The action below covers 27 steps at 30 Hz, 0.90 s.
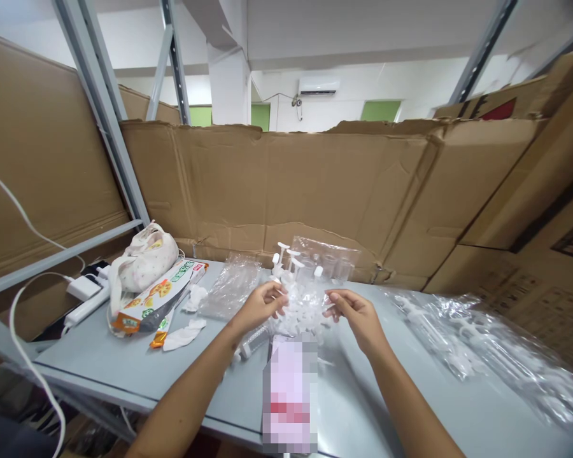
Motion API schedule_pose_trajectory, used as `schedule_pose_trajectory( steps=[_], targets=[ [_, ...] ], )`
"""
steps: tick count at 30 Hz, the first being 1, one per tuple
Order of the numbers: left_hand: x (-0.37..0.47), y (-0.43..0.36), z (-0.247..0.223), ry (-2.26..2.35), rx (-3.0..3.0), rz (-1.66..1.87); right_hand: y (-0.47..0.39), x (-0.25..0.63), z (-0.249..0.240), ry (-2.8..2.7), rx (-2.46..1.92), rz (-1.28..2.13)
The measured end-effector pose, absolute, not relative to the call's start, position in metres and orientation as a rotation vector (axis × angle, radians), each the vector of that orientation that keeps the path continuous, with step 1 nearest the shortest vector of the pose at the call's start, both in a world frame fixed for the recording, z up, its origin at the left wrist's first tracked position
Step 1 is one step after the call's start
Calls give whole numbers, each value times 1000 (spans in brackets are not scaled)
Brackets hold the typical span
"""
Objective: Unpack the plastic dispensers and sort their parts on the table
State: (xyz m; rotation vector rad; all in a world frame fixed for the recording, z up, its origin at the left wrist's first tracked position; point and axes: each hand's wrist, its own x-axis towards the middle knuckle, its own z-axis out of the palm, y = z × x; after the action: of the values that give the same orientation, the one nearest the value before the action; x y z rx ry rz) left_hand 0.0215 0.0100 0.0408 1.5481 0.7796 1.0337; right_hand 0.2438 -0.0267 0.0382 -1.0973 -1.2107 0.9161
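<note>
Brown cardboard point(296, 184) stands behind the grey bench point(363, 407). Both the left hand point(265, 301) and right hand point(354, 310) have their fingers loosely curled; whether they hold anything, I cannot tell. White and clear plastic parts point(298, 318) lie heaped between the fingers, bagged pieces point(487, 343) well to their right

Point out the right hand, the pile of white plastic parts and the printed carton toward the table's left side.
Right hand point(357, 312): head view, on the back of the hand.
Pile of white plastic parts point(300, 320): head view, near the pile's middle.
Printed carton point(160, 296): head view, on its printed face.
</note>
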Motion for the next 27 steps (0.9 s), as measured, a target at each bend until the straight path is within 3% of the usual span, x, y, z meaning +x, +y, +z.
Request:
schedule_pose_trajectory(
  steps=[7, 12, 21, 27],
  targets=[
    [25, 11, 36, 841, 1576, 1128, -34, 238, 44, -1405, -1065, 1091],
    [24, 12, 38, 823, 1530, 1171, -34, 236, 43, -1376, -1125, 966],
    [11, 4, 48, 464, 1525, 718, -30, 241, 42, -1159, -1080, 856],
    [24, -1, 43, 577, 1458, 819, -32, 240, 40, -1280, -966, 1039]
  ],
)
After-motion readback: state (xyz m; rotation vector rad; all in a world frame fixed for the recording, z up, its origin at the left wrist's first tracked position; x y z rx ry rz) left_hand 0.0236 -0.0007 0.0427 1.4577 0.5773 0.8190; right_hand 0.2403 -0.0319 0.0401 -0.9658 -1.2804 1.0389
